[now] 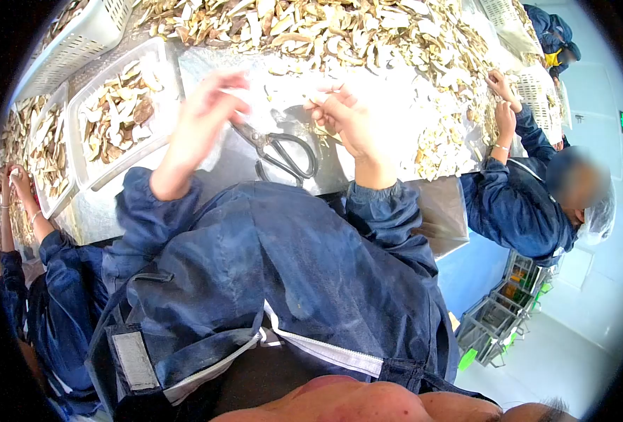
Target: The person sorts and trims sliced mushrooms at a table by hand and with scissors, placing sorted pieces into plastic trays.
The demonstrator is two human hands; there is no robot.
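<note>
My left hand, smeared by motion, is raised over the metal table, its thumb and fingers apart with nothing visible between them. To its right, the fingers of my right hand are curled into a pinch; glare hides what they hold, if anything. Between and below both hands lies a pair of scissors with dark loop handles, untouched on the tabletop. A broad heap of sliced dried mushrooms spreads beyond my hands. Left of my left hand, a clear plastic tub contains more mushroom slices.
A second tub of slices and a white perforated basket stand at left. Co-workers' hands reach in on both sides. A clear plastic bag hangs at the table's edge. Metal racks stand lower right.
</note>
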